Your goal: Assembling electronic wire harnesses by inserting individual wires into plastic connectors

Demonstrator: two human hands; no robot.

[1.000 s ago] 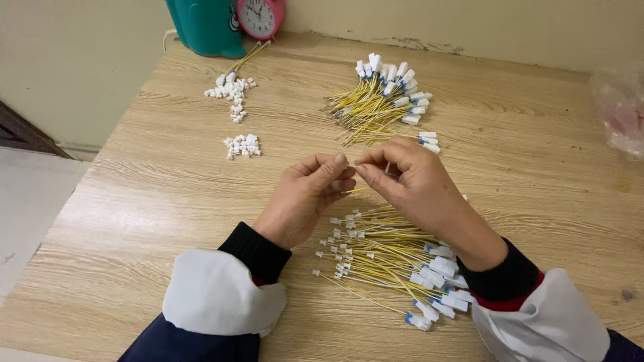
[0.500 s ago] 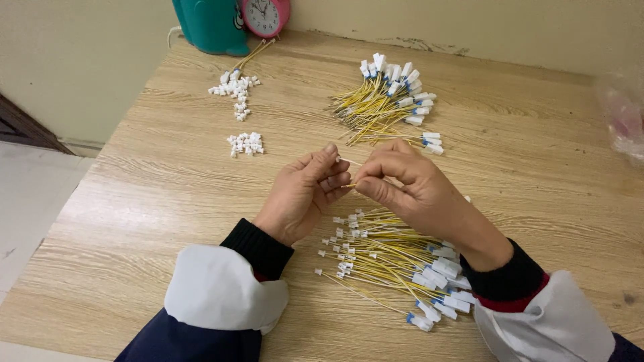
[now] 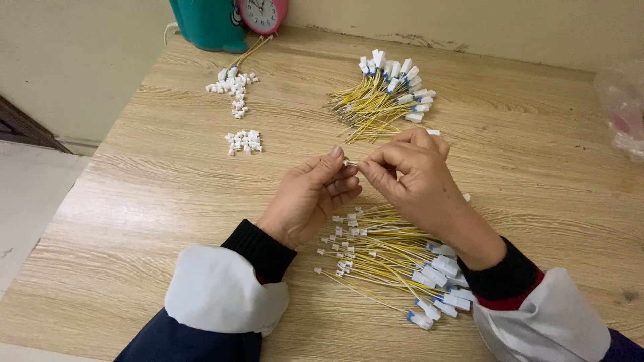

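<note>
Two wire bundles lie on the table [image 3: 134,201]: the near bundle [image 3: 392,265] already tipped with small white plugs, the far bundle [image 3: 382,100] seemingly bare-ended; loose plugs [image 3: 243,141] remain; left hand [image 3: 312,198] and right hand [image 3: 409,177] pinch one plug [image 3: 349,162] together, so work looks roughly midway.

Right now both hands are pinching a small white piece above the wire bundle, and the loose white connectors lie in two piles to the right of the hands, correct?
Not quite. The head view shows the loose white connectors to the left of the hands, not the right. The left hand and right hand do pinch a small white piece above the wire bundle.
</note>
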